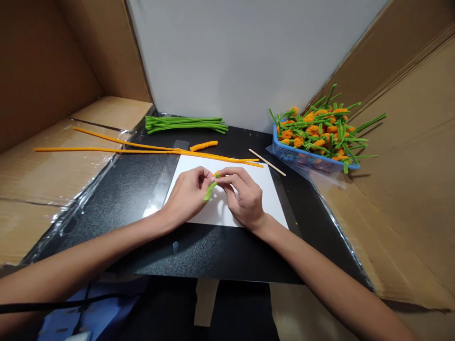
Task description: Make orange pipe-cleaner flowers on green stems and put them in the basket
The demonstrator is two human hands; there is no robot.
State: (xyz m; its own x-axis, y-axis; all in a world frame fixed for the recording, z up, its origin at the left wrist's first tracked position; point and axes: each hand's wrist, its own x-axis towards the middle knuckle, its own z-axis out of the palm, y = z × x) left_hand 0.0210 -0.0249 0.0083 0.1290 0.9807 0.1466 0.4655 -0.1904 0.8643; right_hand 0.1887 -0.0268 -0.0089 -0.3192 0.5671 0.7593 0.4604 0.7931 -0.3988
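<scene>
Both hands meet above a white sheet [202,215] on the black table. Between their fingertips is a small pipe-cleaner carrot [209,192], with its green end sticking out toward me and a bit of orange showing behind. My left hand [190,192] pinches it from the left, thumb and fingers pressed together. My right hand [245,196] grips it from the right with thumb and forefingers; most of the orange part is hidden by the fingers. Just beyond the sheet lies a coiled orange pipe cleaner [204,146].
Long orange pipe cleaners [142,148] stretch across the sheet's far edge. A green pipe-cleaner bundle [186,124] lies by the back wall. A thin wooden stick [267,162] rests right of the sheet. A blue basket [309,155] holds many orange-and-green pieces. Cardboard walls [408,156] flank the table.
</scene>
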